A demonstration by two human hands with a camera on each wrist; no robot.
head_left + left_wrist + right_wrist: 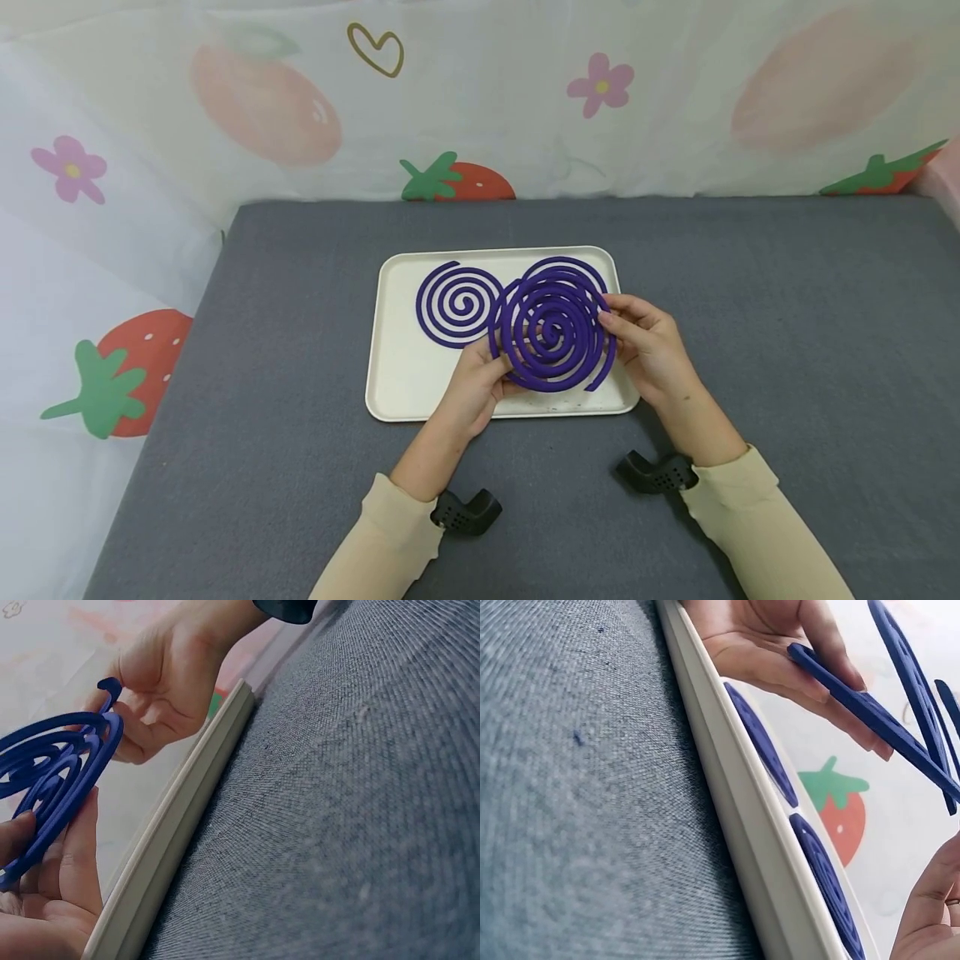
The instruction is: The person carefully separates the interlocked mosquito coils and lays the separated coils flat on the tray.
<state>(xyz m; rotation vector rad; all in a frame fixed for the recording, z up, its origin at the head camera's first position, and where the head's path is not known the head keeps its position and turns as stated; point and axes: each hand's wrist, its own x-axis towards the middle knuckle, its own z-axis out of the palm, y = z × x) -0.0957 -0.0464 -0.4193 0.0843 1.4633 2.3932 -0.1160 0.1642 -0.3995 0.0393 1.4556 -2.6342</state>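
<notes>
Two purple spiral mosquito coils (552, 331), overlapping each other, are held up over a white tray (390, 383). My left hand (474, 385) pinches one coil (855, 709) at its left edge, thumb on top and fingers beneath. On the other side my right hand (654, 350) grips the pair's right edge between thumb and fingers. In the right wrist view the second coil (904, 664) stands at an angle to the first, and the two meet at one side. Another coil (465, 304) lies flat in the tray's left half. Behind the held pair, a further coil (562, 260) is partly hidden.
The tray sits on a grey cloth-covered table (300, 350). A white curtain (480, 92) printed with strawberries and flowers hangs behind and to the left. Black wrist cameras (467, 512) are strapped at both sleeves.
</notes>
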